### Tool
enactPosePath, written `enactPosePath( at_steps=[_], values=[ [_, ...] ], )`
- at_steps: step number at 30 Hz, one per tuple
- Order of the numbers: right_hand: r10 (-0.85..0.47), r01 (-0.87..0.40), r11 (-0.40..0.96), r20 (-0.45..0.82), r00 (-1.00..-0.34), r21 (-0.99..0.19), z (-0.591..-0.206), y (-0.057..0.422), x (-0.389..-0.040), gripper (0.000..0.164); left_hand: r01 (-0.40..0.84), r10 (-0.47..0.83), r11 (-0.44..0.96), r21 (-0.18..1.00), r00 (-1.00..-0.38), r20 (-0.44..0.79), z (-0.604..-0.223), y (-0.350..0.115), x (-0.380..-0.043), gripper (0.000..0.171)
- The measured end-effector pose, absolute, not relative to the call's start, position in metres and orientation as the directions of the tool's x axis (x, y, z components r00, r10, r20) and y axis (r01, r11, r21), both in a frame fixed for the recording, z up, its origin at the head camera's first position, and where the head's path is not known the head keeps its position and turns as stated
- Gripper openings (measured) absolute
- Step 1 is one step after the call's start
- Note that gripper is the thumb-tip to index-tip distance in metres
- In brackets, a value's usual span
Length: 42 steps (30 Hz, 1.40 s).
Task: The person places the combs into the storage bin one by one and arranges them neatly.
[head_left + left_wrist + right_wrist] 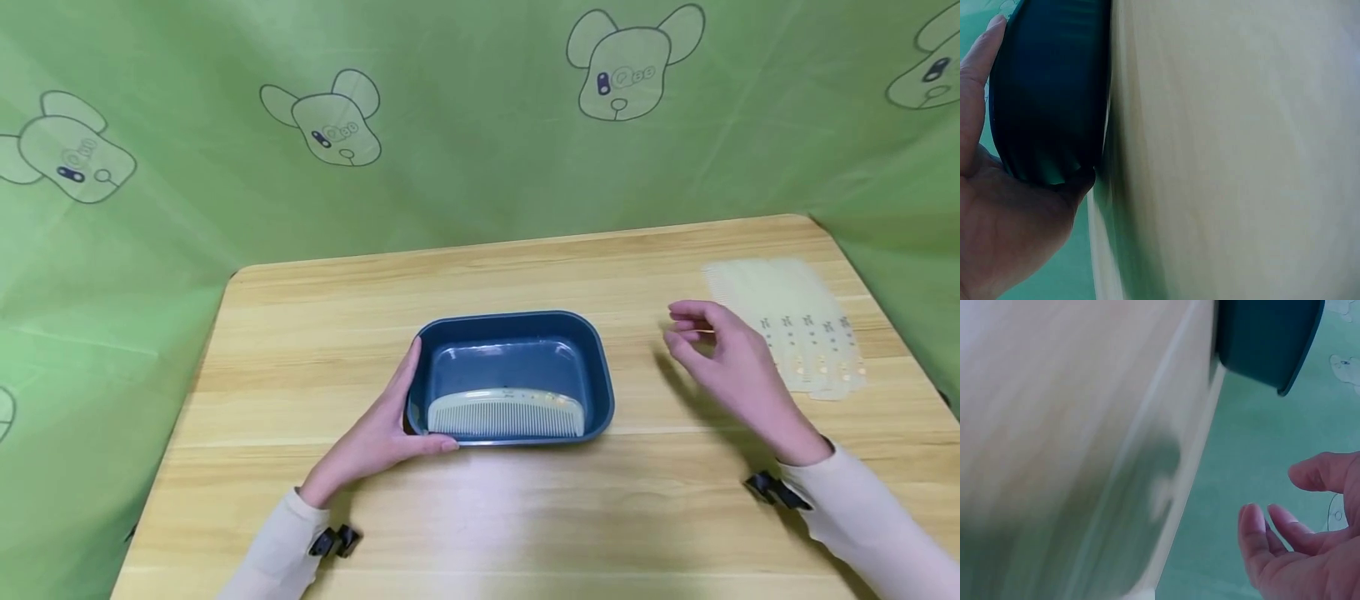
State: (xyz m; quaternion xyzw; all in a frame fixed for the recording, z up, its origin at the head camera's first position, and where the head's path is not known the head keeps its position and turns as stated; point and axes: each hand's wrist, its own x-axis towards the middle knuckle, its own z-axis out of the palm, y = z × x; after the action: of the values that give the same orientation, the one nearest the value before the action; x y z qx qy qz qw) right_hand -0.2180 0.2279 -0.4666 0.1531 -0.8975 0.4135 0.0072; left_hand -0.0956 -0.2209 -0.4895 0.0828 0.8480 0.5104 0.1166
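Observation:
A dark blue rectangular plastic box [607, 404] with rounded corners sits near the middle of the table. Inside it, along the near wall, leans a pale comb [506, 414] with its teeth downward. My left hand [375, 437] grips the box at its left end, fingers along the side and thumb across the near rim. In the left wrist view the box's dark outer wall [1054, 81] lies between thumb and fingers. My right hand [723, 358] hovers to the right of the box with loosely bent fingers, holding nothing; thumb and fingertips are apart in the right wrist view.
Several pale combs [772, 292] with small printed marks lie overlapping at the table's right side, partly behind my right hand. The wooden table [315, 308] ends at the back before a green cloth [480, 183] with animal-head drawings.

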Motion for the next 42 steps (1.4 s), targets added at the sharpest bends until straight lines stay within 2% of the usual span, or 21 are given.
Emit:
enactPosePath(
  at_steps=[7,19,26,33,42],
  values=[
    [-0.247,-0.226,0.717,0.063,-0.967,-0.659,-0.470,0.248,-0.222,0.057,0.015,0.258,0.460,0.888,-0.959,-0.117,-0.490,-0.221,-0.095,0.139],
    [-0.239,-0.158,0.805,-0.069,-0.969,-0.571,-0.477,0.275,-0.232,0.075,0.014,0.258,0.465,0.885,-0.958,-0.121,-0.488,-0.221,-0.096,0.139],
    [-0.226,-0.133,0.832,-0.111,-0.968,-0.539,-0.477,0.280,-0.234,0.068,0.023,0.261,0.467,0.884,-0.959,-0.113,-0.490,-0.222,-0.097,0.139],
    [-0.201,-0.122,0.869,-0.118,-0.972,-0.479,-0.472,0.285,-0.238,0.077,0.022,0.258,0.461,0.887,-0.960,-0.110,-0.489,-0.222,-0.098,0.138],
    [-0.185,-0.118,0.868,-0.094,-0.978,-0.482,-0.476,0.294,-0.240,0.076,0.011,0.255,0.455,0.891,-0.960,-0.119,-0.486,-0.221,-0.095,0.139]
  ],
)
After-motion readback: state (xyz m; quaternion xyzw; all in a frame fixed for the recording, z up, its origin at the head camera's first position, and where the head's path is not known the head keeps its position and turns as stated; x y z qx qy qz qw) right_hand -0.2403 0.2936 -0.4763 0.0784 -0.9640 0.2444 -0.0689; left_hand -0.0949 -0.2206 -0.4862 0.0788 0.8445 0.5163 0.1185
